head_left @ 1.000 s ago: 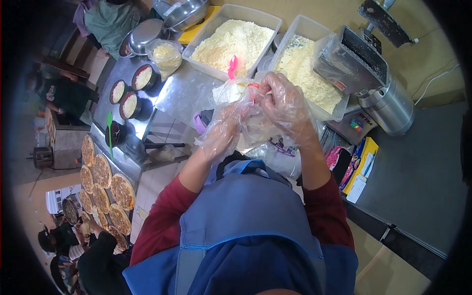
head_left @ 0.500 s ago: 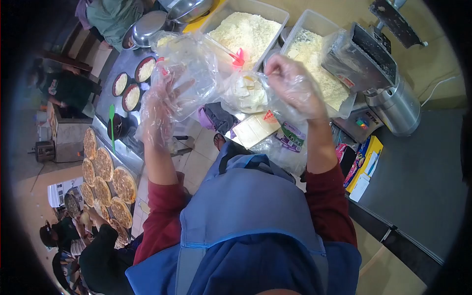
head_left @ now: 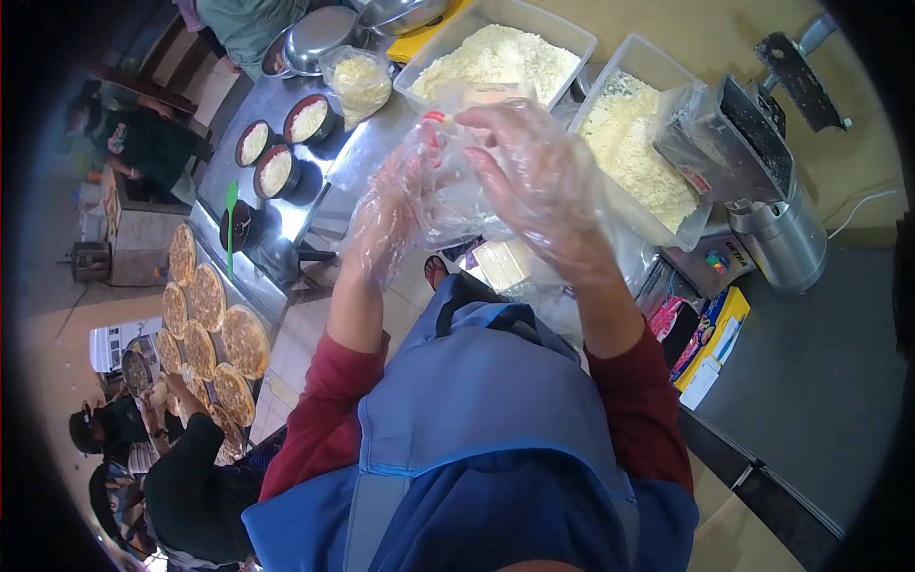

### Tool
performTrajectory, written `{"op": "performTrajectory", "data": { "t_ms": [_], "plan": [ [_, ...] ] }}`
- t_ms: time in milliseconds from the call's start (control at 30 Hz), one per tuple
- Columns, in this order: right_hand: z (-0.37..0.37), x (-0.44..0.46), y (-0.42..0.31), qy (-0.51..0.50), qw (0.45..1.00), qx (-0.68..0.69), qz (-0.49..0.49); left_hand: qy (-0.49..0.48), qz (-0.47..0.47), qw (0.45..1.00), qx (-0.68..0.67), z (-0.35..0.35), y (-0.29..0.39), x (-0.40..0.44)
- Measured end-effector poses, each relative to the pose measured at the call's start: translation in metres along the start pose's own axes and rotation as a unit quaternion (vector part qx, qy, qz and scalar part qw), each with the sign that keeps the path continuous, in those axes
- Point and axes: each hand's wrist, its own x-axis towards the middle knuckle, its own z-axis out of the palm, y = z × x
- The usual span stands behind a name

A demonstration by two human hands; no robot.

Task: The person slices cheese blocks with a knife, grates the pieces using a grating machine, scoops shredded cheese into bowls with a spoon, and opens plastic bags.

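Observation:
Both my hands wear clear, loose plastic gloves and come together over a clear plastic bag [head_left: 456,205]. My left hand [head_left: 386,205] is closed on the bag's left side. My right hand [head_left: 524,172] curves over its top and right side, thumb and fingers pinching the film. A small red piece [head_left: 434,120] shows at my left fingertips; I cannot make out what it is. Much of the bag and its contents is hidden by the hands. Just below lies a pale, cheese-like block [head_left: 502,265], partly covered.
Beyond my hands stand two clear tubs of pale gratings, a left tub [head_left: 588,55] and a right tub [head_left: 691,221], beside a grating machine [head_left: 777,234]. Leftward are a tied bag of shreds [head_left: 357,84], small filled bowls [head_left: 276,173], a green spatula [head_left: 231,229] and round flatbreads [head_left: 245,341]. Other people work at left.
My hands were apart and have come together at the bag. The red piece has shifted left and down. The tied bag of shreds, partly covered before, now shows fully.

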Motion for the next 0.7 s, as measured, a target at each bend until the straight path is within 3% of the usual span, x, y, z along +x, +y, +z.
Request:
{"op": "performTrajectory", "data": {
  "t_ms": [67,167,233,333,467,533,700],
  "plan": [
    [0.026,0.001,0.018,0.062,0.995,0.046,-0.062,-0.008,-0.007,1.0,-0.003,0.002,0.0,-0.002],
    [0.032,0.004,0.019,0.068,0.995,0.046,-0.064,0.037,-0.03,0.996,0.072,0.0,-0.004,-0.007],
    [0.034,0.005,0.02,0.051,0.987,0.15,0.001,0.014,-0.043,0.998,0.045,-0.007,-0.009,-0.008],
    [0.034,0.001,0.021,-0.006,0.983,0.176,0.05,0.037,-0.067,0.994,0.081,-0.003,-0.004,-0.01],
    [0.037,-0.004,0.026,0.005,0.988,0.156,-0.003,-0.016,-0.042,0.999,0.032,-0.004,-0.005,-0.006],
    [0.034,-0.004,0.023,0.0,0.945,0.309,0.106,-0.018,-0.058,0.998,-0.034,0.002,-0.002,-0.007],
    [0.03,-0.002,0.03,-0.03,0.933,0.342,0.112,-0.022,-0.068,0.997,-0.009,-0.015,-0.019,-0.005]
  ]
}}
